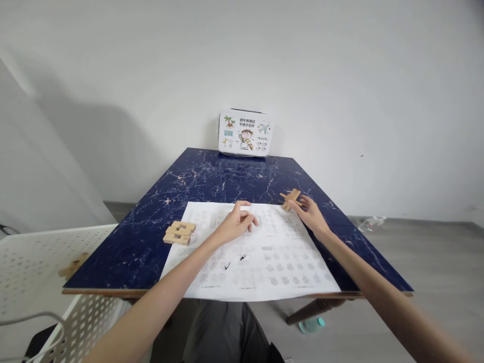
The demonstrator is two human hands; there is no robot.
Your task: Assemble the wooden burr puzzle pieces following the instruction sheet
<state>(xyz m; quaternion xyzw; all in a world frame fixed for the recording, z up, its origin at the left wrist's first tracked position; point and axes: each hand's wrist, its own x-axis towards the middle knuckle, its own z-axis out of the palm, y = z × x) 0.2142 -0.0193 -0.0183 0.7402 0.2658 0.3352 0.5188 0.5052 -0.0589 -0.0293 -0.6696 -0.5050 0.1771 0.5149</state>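
My right hand (313, 218) is at the right far corner of the paper sheet. Its thumb and fingers are closed on a small assembly of crossed wooden puzzle pieces (292, 197), with one stick poking out to the left. Over the upper middle of the printed sheet (242, 277) is my left hand (238, 222), fingers loosely bent and apart, with nothing visible in it. Notched wooden puzzle pieces (179, 233) lie side by side at the sheet's left edge, partly on the paper. Rows of faint line diagrams cover the sheet.
A white case with cartoon prints (245, 133) stands against the wall at the back of the blue marbled table (212, 174). To the left is a white perforated surface (30, 257) with more wooden pieces (73, 266). A bottle with a teal cap (312, 325) lies on the floor.
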